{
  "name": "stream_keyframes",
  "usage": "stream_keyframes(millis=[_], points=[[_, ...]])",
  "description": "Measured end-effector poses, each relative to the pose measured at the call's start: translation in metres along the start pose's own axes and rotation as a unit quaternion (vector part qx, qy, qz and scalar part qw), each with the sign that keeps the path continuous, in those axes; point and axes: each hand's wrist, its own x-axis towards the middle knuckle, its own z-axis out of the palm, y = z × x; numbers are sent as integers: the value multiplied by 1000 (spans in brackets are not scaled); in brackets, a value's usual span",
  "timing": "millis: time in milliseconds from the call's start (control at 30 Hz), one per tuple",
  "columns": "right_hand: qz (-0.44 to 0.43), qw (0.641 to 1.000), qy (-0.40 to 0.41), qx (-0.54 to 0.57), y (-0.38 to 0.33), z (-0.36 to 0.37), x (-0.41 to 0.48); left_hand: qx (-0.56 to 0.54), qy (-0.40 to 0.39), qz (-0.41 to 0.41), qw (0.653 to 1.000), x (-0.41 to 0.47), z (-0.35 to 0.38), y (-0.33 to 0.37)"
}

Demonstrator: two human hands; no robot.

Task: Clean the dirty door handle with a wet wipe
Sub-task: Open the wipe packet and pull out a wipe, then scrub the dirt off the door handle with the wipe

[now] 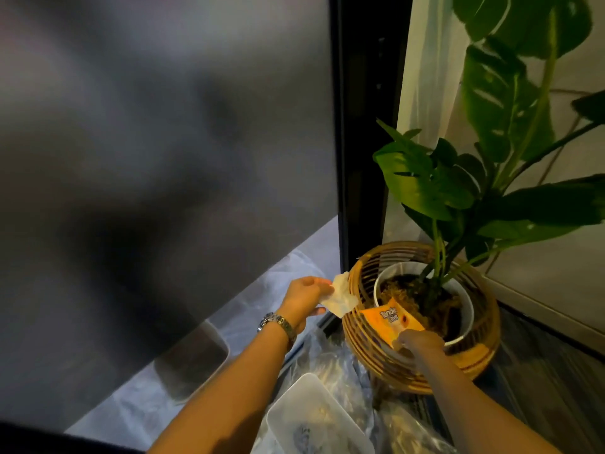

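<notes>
a big frosted grey door panel (157, 165) filled the left and centre of your view, blurry, w/ a dark vertical frame (360, 158) along its right edge. the door handle itself couldn't be made out in this shot. right of the frame, a tall leafy green plant (484, 165) rose up the right side, its stems going down into a white inner pot (466, 299) that sat inside a round slatted wicker basket (393, 362) on the floor, just beside the foot of the frame. at the bottom centre, crinkled clear plastic sheeting (330, 358) lay on the floor w/ a translucent plastic container (311, 417) on it, between your forearms.

your left hand (302, 294) reached fwd, a metal watch (276, 324) on the wrist, fingers pinched shut on a white wet wipe (339, 298); the wipe hung crumpled, held in the air just left of the basket rim and near the bottom of the door frame. your right hand (420, 342) was closed around the near end of an orange wet wipe packet (391, 319), which was tilted over the basket's front rim, its far end pointing into the pot. the 2 hands were apart, wipe and packet close but not touching.
</notes>
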Motion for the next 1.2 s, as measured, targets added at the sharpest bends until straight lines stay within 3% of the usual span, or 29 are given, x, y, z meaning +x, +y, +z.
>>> stream_keyframes(millis=[67, 133, 233, 333, 433, 600, 800, 900, 1033, 1200], points=[[-49, 999, -13, -1, -24, -6, -41, -4, -3, 4, 1000, -13, -3, 17], [-127, 985, -109, 50, -55, -9, -89, -11, -2, 14, 1000, -31, -9, 46], [-206, 936, -275, 70, -109, -14, -170, -24, 17, 42, 999, -64, -23, 100], [-253, 880, -402, 7, -156, -22, -238, -41, 38, 77, 995, -101, -43, 158], [-315, 849, -419, -60, -195, -29, -293, -30, 53, 103, 993, -139, -69, 211], [-370, 827, -419, -67, -240, -17, -367, -26, 138, 133, 981, -196, -116, 269], [-420, 754, -505, -23, -247, 7, -436, -172, 206, 189, 945, -254, -158, 288], [-409, 740, -533, 24, -242, 22, -462, -234, 221, 207, 924, -272, -164, 287], [-442, 732, -517, 7, -233, 36, -486, -169, 228, 173, 943, -293, -174, 273], [-532, 650, -522, -149, -219, 50, -506, -45, 230, 154, 960, -319, -187, 259]])
